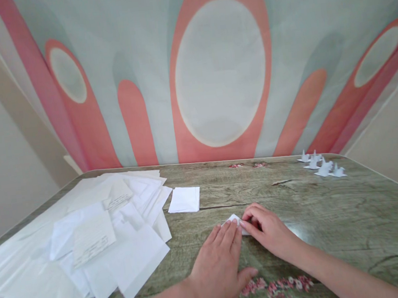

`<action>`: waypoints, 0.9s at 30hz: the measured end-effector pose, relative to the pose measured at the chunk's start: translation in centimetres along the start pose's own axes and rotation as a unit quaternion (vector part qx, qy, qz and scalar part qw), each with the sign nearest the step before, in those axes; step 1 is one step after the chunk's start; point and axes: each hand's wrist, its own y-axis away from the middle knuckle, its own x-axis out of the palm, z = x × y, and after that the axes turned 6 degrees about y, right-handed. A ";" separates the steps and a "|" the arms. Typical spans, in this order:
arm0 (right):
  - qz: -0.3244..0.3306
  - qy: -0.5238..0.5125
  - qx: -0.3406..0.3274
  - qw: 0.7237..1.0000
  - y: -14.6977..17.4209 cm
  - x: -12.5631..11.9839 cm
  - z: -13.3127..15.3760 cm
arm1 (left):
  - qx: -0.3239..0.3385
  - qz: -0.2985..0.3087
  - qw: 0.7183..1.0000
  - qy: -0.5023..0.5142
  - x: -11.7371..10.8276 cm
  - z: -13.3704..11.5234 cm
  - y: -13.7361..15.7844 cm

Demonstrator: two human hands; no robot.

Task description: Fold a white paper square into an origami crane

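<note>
A small folded piece of white paper lies on the wood-grain table, its top corner showing between my hands. My left hand rests flat over its left and near part, fingers stretched out and thumb apart. From the right, my right hand pinches the paper's right edge between thumb and bent fingers. Much of the sheet is hidden beneath both hands. Just beyond them, to the left, sits a neat stack of square white paper.
Loose white sheets, some with writing, spread over the table's left side. Several small folded paper cranes stand at the far right. The table bears pink flower prints. A patterned cloth hangs behind its far edge.
</note>
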 end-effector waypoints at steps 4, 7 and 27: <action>0.000 -0.002 -0.013 1.000 0.1 0.0 0.0 | -0.001 0.011 1.000 -0.002 -0.3 -0.2 0.0; 0.005 -0.007 -0.016 1.000 0.3 -0.1 0.1 | 0.000 0.009 1.000 -0.003 -0.5 -0.3 0.0; 0.015 -0.028 -0.026 0.999 0.7 -0.4 0.0 | 0.009 -0.011 0.999 -0.045 0.2 -0.2 0.2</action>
